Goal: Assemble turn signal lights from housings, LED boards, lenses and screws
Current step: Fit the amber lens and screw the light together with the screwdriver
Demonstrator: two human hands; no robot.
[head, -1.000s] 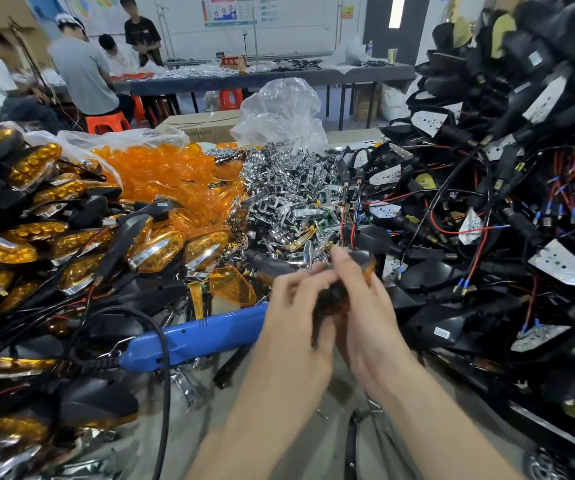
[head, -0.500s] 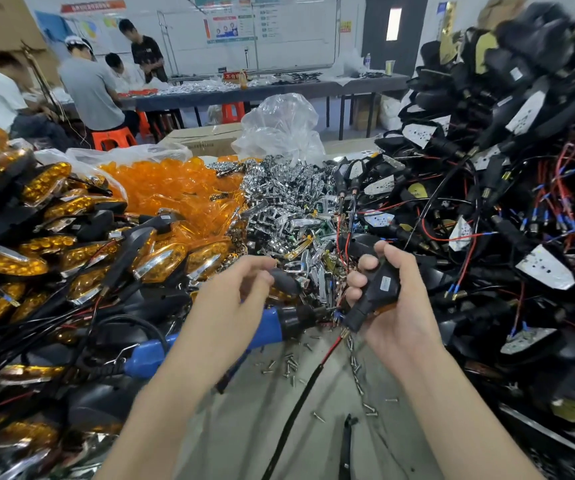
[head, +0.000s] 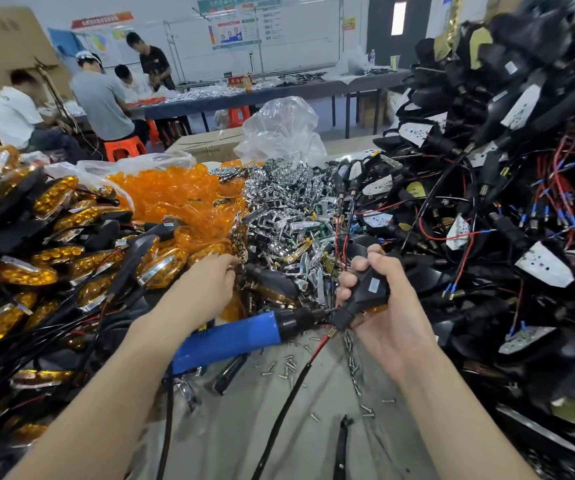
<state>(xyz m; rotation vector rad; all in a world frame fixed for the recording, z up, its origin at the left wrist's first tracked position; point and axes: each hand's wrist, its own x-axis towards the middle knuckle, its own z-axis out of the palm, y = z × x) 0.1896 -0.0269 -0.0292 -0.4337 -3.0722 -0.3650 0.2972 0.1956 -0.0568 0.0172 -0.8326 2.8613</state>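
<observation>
— Take the blue screwdriver (head: pixel 230 336) lying on the counter (head: pixel 244 441) as your marker. What's biggest around it?

— The heap of black housings (head: pixel 487 174), tangled with red and black wires, banked high to the right of it. To its left is a stack of finished lights (head: pixel 36 237), amber faces in black shells.

— And behind it?

— Beyond its black nose there's a mound of loose orange lenses (head: pixel 175 199). A pile of chrome pieces (head: pixel 286 209) sits just right of those.

— Your hands?

— My right grip (head: pixel 383 317) is clamped round one black housing (head: pixel 365 292), held right at the screwdriver's tip. A bit of amber shows under it. Its red and black wire (head: pixel 289 393) hangs down toward me over the counter. My left grip (head: pixel 206 289) reaches across the screwdriver's body to where the lenses meet the chrome. Its fingertips are lost among the parts, so I cannot tell whether they're apart or pinching something.

— Smallest?

— Loose screws (head: pixel 288 367), scattered on the counter on my side of the screwdriver's tip.
</observation>
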